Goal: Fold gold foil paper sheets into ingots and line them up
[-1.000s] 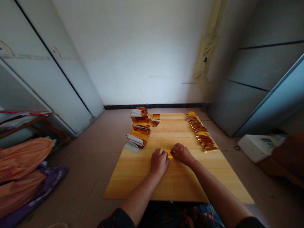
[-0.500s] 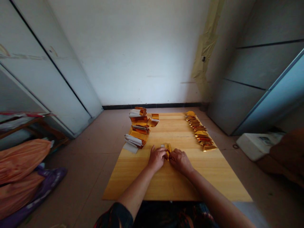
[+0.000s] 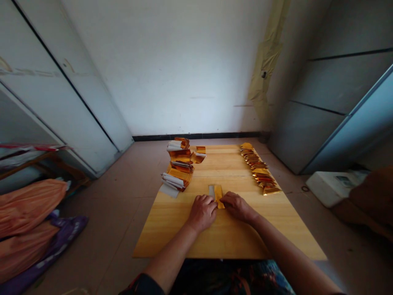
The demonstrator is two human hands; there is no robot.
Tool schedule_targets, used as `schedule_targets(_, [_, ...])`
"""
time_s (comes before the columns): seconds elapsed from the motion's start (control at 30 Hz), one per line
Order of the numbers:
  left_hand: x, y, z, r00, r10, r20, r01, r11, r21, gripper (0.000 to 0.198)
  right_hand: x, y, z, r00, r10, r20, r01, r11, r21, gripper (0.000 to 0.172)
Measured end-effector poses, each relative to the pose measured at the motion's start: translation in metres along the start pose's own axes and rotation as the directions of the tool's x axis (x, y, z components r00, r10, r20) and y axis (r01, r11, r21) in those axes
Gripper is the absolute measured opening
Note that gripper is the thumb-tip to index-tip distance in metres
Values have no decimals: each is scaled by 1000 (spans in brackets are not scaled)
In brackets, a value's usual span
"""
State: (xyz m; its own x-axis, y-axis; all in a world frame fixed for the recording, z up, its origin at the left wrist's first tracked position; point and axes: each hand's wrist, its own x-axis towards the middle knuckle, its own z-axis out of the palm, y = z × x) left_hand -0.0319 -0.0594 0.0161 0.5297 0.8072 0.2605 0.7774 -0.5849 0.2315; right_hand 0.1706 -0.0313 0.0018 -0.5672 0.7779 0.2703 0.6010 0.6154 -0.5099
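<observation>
A small gold foil paper (image 3: 216,192) lies on the wooden board (image 3: 227,233), folded into a narrow strip with a pale band on its left. My left hand (image 3: 202,212) is curled and presses the paper's near left corner. My right hand (image 3: 236,206) pinches its near right edge. Both hands rest on the board, side by side and almost touching.
A loose stack of gold and white foil sheets (image 3: 179,166) sits at the board's far left. A row of folded gold pieces (image 3: 258,169) runs along the far right edge. Orange and purple bags (image 3: 29,229) lie on the floor at left, a white box (image 3: 333,186) at right.
The paper, earlier hidden between my hands, is now laid out flat as a longer strip reaching away from me. My hands have drawn slightly back toward me.
</observation>
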Motion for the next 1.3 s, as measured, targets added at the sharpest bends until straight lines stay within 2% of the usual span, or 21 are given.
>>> schedule_targets(0.17, [0, 1, -1, 1000, -28, -14, 27, 1000, -15, 19, 2, 3, -3, 999, -40, -5, 40, 999, -6, 28])
schedule_targets(0.27, [4, -4, 1, 999, -32, -36, 32, 999, -6, 16, 4, 0, -8, 998, -60, 21, 62, 987, -148, 27])
schedule_targets(0.37, [7, -7, 2, 997, -23, -69, 24, 1000, 17, 11, 3, -6, -14, 992, -67, 108, 98, 942, -320, 26])
schedule_targets(0.43, [7, -7, 1, 996, -12, -92, 15, 999, 32, 12, 0, -8, -18, 985, -71, 160, 126, 920, -371, 27])
schedule_targets(0.7, [6, -5, 2, 994, -30, -106, 33, 999, 23, 9, -16, -3, -20, 989, -100, 109, 134, 918, -373, 31])
schedule_targets(1.07, [10, -12, 7, 993, -67, -99, 64, 997, -39, 8, 9, -7, -18, 986, -48, 159, 101, 933, -347, 27])
schedule_targets(1.3, [10, -13, 9, 990, -47, -136, 43, 999, -31, 10, 4, -3, -20, 984, -59, 167, 103, 957, -271, 33])
